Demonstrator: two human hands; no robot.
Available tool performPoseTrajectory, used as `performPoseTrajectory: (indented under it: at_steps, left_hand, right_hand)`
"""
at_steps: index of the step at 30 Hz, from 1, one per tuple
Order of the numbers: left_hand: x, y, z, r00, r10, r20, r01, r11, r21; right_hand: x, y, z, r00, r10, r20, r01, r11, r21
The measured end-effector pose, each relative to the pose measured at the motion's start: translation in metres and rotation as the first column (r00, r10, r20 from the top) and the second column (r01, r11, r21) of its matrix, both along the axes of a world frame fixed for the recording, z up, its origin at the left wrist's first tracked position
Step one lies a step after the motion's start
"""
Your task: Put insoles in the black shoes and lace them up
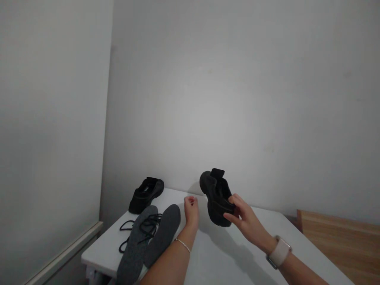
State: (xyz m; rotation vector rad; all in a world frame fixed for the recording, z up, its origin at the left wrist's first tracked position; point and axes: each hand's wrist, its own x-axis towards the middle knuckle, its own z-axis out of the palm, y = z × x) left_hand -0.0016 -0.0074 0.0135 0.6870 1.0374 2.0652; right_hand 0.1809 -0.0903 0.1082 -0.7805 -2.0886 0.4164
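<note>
My right hand [245, 219] grips a black shoe [216, 194] by its heel end and holds it tilted above the white table [225, 253]. A pale watch sits on that wrist. My left hand [191, 209], with a thin bracelet on the wrist, hovers just left of the shoe with its fingers curled in and nothing visible in them. A second black shoe [146, 194] lies at the table's far left corner. Two grey insoles [148, 237] lie side by side near the left edge, with black laces [141, 227] tangled across them.
Plain grey walls close in behind and to the left of the table. A wooden surface [341, 241] adjoins the table on the right. A pale ledge [65, 253] runs along the left wall below table height.
</note>
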Motion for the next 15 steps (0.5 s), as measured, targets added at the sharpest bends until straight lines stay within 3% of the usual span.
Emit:
performPoseTrajectory:
  at_steps: [2, 3, 5, 7, 9, 11, 15]
  left_hand:
    - [0.003, -0.012, 0.01, 0.981, 0.046, -0.189, -0.024, 0.993, 0.116]
    - [0.005, -0.02, 0.014, 0.937, 0.089, -0.338, -0.02, 0.979, 0.203]
    - [0.012, -0.037, 0.023, 0.754, 0.202, -0.625, 0.039, 0.936, 0.35]
    - [0.019, -0.052, 0.029, 0.54, 0.264, -0.799, 0.146, 0.906, 0.398]
    - [0.025, -0.063, 0.034, 0.373, 0.278, -0.885, 0.248, 0.889, 0.384]
    - [0.029, -0.067, 0.036, 0.265, 0.264, -0.927, 0.316, 0.885, 0.342]
    - [0.031, -0.065, 0.036, 0.188, 0.216, -0.958, 0.33, 0.905, 0.269]
  right_hand:
    - [0.025, -0.006, -0.013, 0.998, -0.01, 0.063, 0.012, 0.999, -0.036]
    - [0.034, -0.009, -0.019, 0.996, -0.011, 0.092, 0.016, 0.998, -0.057]
    - [0.048, -0.014, -0.03, 0.991, -0.002, 0.135, 0.017, 0.994, -0.105]
    - [0.058, -0.018, -0.037, 0.988, 0.02, 0.156, 0.005, 0.988, -0.155]
    - [0.065, -0.022, -0.042, 0.986, 0.049, 0.162, -0.015, 0.98, -0.201]
    - [0.072, -0.025, -0.043, 0.984, 0.074, 0.161, -0.035, 0.971, -0.237]
    - [0.083, -0.027, -0.043, 0.982, 0.111, 0.154, -0.066, 0.959, -0.274]
